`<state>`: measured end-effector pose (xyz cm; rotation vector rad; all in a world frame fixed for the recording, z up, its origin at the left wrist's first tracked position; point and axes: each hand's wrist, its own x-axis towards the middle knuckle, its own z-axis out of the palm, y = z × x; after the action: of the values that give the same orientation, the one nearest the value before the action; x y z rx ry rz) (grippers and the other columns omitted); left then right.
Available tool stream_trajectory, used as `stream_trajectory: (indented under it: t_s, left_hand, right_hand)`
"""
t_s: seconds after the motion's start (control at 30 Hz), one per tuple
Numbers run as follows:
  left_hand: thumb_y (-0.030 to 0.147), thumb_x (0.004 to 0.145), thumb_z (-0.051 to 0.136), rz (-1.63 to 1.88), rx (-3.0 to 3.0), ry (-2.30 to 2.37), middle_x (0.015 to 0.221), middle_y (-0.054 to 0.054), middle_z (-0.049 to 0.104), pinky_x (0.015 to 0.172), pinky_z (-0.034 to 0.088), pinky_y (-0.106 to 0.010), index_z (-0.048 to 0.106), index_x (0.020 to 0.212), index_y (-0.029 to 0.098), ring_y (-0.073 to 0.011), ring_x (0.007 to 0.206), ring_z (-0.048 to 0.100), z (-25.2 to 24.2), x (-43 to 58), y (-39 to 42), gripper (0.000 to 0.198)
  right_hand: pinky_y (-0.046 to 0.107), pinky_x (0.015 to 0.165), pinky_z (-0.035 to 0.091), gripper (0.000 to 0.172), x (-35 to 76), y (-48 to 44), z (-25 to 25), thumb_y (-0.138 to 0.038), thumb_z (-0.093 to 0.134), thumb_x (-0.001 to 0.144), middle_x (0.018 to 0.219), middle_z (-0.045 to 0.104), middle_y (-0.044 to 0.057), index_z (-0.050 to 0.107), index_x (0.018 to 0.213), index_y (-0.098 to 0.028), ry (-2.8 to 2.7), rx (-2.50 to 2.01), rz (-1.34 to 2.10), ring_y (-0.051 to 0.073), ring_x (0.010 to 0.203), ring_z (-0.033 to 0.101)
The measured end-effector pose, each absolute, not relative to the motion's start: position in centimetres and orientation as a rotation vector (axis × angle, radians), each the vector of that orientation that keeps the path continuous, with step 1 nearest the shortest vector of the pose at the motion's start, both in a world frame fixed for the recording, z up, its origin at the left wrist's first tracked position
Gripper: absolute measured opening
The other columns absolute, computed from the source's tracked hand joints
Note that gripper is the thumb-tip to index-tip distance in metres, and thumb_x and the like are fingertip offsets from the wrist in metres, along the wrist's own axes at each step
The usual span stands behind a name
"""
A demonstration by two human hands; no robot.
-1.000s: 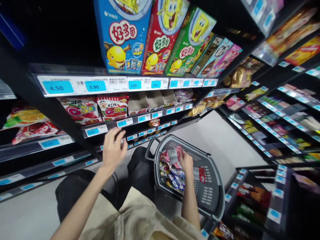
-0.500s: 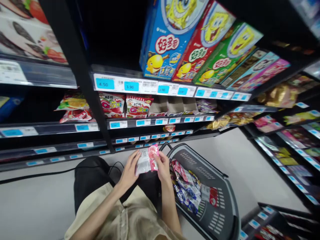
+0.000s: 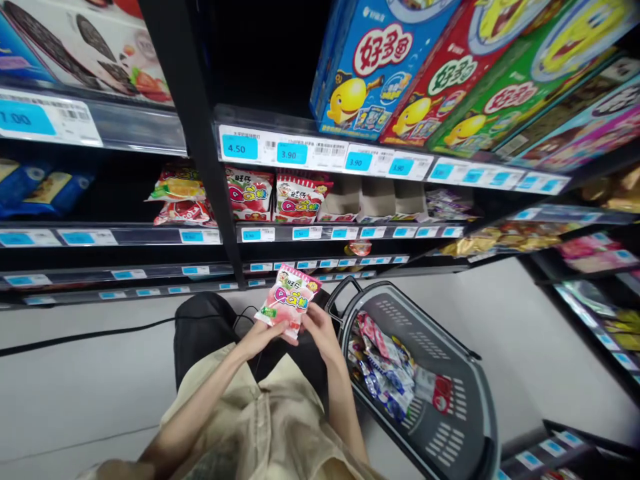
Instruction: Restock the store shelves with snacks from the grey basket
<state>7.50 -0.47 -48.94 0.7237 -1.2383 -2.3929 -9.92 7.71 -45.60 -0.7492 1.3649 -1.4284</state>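
I hold a pink and white candy bag (image 3: 288, 298) front side up over my lap. My left hand (image 3: 262, 335) grips its lower edge from the left. My right hand (image 3: 320, 331) touches its right side, fingers curled. To the right on the floor stands a dark grey shopping basket (image 3: 445, 427) holding several snack packets (image 3: 385, 370). Matching red and white candy bags (image 3: 280, 195) stand on the shelf straight ahead.
Black shelving (image 3: 210, 167) with blue price tags surrounds me on the left, front and right. Large cartoon snack boxes (image 3: 425, 67) fill the upper shelf. A black cable (image 3: 100, 332) runs across the pale floor at left. My knees in dark trousers (image 3: 200, 327) are below.
My right hand lifted the candy bag out of the basket and my left hand came down from the shelf to join it. The bag was turned from its back to its front.
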Motion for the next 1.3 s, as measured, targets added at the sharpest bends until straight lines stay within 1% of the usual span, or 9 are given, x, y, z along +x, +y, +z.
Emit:
stream_trajectory:
  t_s: [0.13, 0.3, 0.47, 0.7, 0.8, 0.9, 1.0, 1.13, 1.3]
  left_hand:
    - [0.062, 0.087, 0.073, -2.331, 0.697, -1.475, 0.101, -0.010, 0.081, 0.088, 0.063, -0.041, 0.075, 0.109, 0.013, -0.0251, 0.084, 0.077, -48.6, 7.2, -0.5, 0.053]
    - [0.066, 0.096, 0.057, -2.057, 0.773, -1.901, 0.097, -0.009, 0.081, 0.104, 0.053, -0.038, 0.081, 0.081, 0.017, -0.0257, 0.101, 0.073, -49.0, 7.7, -0.9, 0.056]
    - [0.066, 0.094, 0.055, -2.074, 0.826, -2.032, 0.079, -0.006, 0.079, 0.095, 0.055, -0.034, 0.077, 0.061, 0.021, -0.0227, 0.086, 0.073, -50.2, 8.4, -0.5, 0.060]
    - [0.050, 0.092, 0.063, -2.018, 0.821, -2.102, 0.088, -0.006, 0.080, 0.096, 0.052, -0.032, 0.077, 0.068, 0.020, -0.0231, 0.092, 0.072, -50.6, 10.8, 2.0, 0.041]
    - [0.047, 0.096, 0.059, -2.055, 0.790, -2.154, 0.091, -0.005, 0.081, 0.086, 0.052, -0.029, 0.080, 0.080, 0.020, -0.0225, 0.091, 0.073, -50.6, 11.7, 3.5, 0.037]
    - [0.046, 0.100, 0.055, -2.116, 0.777, -2.161, 0.089, -0.003, 0.082, 0.079, 0.051, -0.026, 0.080, 0.095, 0.020, -0.0205, 0.086, 0.075, -50.8, 12.4, 4.7, 0.036]
    - [0.048, 0.101, 0.055, -2.107, 0.776, -2.160, 0.091, -0.002, 0.082, 0.082, 0.050, -0.025, 0.079, 0.098, 0.020, -0.0197, 0.087, 0.075, -51.1, 12.7, 5.2, 0.036]
    - [0.047, 0.102, 0.054, -2.049, 0.731, -2.210, 0.091, -0.001, 0.082, 0.083, 0.050, -0.024, 0.077, 0.099, 0.021, -0.0184, 0.087, 0.075, -51.4, 12.6, 5.1, 0.035]
    - [0.045, 0.103, 0.052, -1.953, 0.691, -2.276, 0.094, -0.001, 0.081, 0.086, 0.050, -0.024, 0.076, 0.104, 0.022, -0.0181, 0.089, 0.074, -51.4, 12.3, 4.6, 0.033]
  right_hand:
    - [0.030, 0.069, 0.057, 0.044, -9.1, 8.1, -45.7, -0.054, 0.082, 0.081, 0.102, 0.077, 0.007, 0.074, 0.108, -0.021, 1.371, -0.739, -1.407, 0.022, 0.084, 0.071]
    - [0.036, 0.087, 0.059, 0.047, -9.4, 7.8, -46.2, -0.052, 0.088, 0.074, 0.101, 0.079, 0.005, 0.075, 0.105, -0.019, 1.334, -0.731, -1.421, 0.023, 0.089, 0.073]
    - [0.037, 0.087, 0.060, 0.053, -9.7, 7.8, -46.6, -0.048, 0.092, 0.068, 0.101, 0.079, 0.007, 0.076, 0.109, -0.017, 1.279, -0.747, -1.354, 0.023, 0.088, 0.074]
    - [0.037, 0.083, 0.062, 0.062, -10.4, 8.7, -46.1, -0.047, 0.095, 0.063, 0.101, 0.080, 0.009, 0.077, 0.113, -0.014, 1.212, -0.967, -1.033, 0.024, 0.086, 0.075]
    - [0.041, 0.092, 0.062, 0.056, -12.0, 8.9, -44.8, -0.046, 0.091, 0.070, 0.106, 0.081, 0.009, 0.077, 0.115, -0.016, 1.295, -1.042, -1.034, 0.027, 0.096, 0.076]
    - [0.045, 0.102, 0.059, 0.044, -15.0, 8.5, -42.5, -0.043, 0.090, 0.072, 0.110, 0.081, 0.009, 0.080, 0.107, -0.018, 1.499, -1.100, -1.185, 0.029, 0.105, 0.076]
    - [0.047, 0.101, 0.060, 0.035, -19.0, 6.9, -39.2, -0.040, 0.091, 0.072, 0.104, 0.081, 0.009, 0.079, 0.098, -0.019, 1.725, -1.090, -1.495, 0.029, 0.099, 0.077]
    - [0.048, 0.097, 0.062, 0.041, -24.3, 2.6, -34.6, -0.040, 0.095, 0.064, 0.095, 0.080, 0.006, 0.074, 0.092, -0.020, 1.929, -1.128, -2.015, 0.027, 0.092, 0.077]
    - [0.043, 0.097, 0.061, 0.043, -28.2, -4.8, -31.5, -0.045, 0.090, 0.068, 0.103, 0.078, 0.007, 0.072, 0.097, -0.019, 1.833, -1.510, -2.047, 0.026, 0.101, 0.075]
